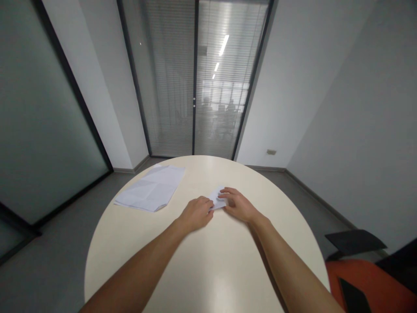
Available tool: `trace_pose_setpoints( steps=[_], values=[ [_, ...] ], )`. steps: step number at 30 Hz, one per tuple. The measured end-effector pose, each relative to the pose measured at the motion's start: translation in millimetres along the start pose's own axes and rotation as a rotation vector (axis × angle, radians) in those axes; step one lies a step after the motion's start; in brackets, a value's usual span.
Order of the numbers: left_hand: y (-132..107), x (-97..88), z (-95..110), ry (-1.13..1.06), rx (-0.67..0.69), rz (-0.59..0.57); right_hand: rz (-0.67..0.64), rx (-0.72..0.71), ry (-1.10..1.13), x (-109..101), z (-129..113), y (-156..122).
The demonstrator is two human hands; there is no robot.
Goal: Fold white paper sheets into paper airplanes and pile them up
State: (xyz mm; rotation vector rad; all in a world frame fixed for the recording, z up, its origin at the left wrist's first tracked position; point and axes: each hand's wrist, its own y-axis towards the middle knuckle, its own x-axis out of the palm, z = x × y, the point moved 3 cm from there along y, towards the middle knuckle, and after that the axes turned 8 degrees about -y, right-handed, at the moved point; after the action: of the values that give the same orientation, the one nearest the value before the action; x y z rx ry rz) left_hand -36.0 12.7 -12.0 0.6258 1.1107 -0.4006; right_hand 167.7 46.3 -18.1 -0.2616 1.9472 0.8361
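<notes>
Pinching grips — both hands, left (196, 212) and right (239, 204), hold folded paper (216, 198), mostly hidden.

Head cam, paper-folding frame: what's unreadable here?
- Small folded paper, head view: mostly covered by the left hand and right hand; its shape and folds cannot be told.
- Fingertips of both hands: tucked over or under that paper, so the exact grip is unclear.
- Creased paper sheets at the table's left edge: count too small to tell.
- Figures behind the blinds: blurred silhouettes.
- Orange chair: cut off by the frame's corner.
</notes>
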Motion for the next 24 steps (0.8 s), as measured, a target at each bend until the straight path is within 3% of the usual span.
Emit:
trace_pose_setpoints(
  steps=[7,17,24],
  values=[
    [-0.5,0.6,-4.9,-0.189,0.063,0.036,-0.090,0.027,-0.125,5.0,13.5,-2.0],
    [2.0,-7.7,-25.8,-0.200,-0.225,0.283,-0.032,0.116,-0.229,-10.7,7.2,2.9],
    [3.5,-6.5,-36.5,-0.302,-0.350,0.330,0.004,0.173,-0.186,-11.1,12.0,1.9]
  ],
)
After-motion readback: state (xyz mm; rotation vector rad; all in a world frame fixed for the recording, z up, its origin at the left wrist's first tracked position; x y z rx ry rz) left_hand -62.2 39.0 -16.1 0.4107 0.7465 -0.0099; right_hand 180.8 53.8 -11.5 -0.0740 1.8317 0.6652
